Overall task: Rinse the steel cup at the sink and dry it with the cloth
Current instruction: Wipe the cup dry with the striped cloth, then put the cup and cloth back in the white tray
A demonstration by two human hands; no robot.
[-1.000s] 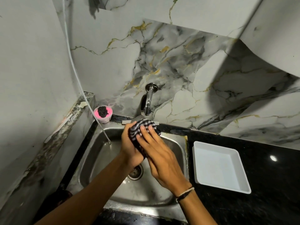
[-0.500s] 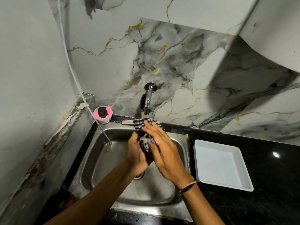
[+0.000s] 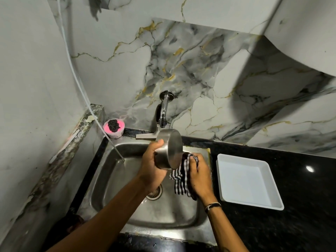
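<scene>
My left hand [image 3: 151,165] grips the steel cup [image 3: 170,150] by its side, holding it tilted over the steel sink [image 3: 107,179] with its flat base turned toward me. Just right of the cup, my right hand [image 3: 198,176] clutches the black-and-white checked cloth [image 3: 180,180], which hangs down from my fist and touches the cup's lower right edge. The tap [image 3: 163,113] juts from the wall directly above the cup; no water is visible running from it.
A white rectangular tray [image 3: 249,180] lies on the black counter [image 3: 300,215] right of the sink. A pink tub with a dark scrubber [image 3: 114,127] sits at the sink's back left corner. A thin white hose [image 3: 80,84] dangles into the basin. Marble walls close in behind and left.
The cloth was wrapped over the cup under both hands. Now my right hand has pulled it off to the right, leaving the cup bare in my left hand.
</scene>
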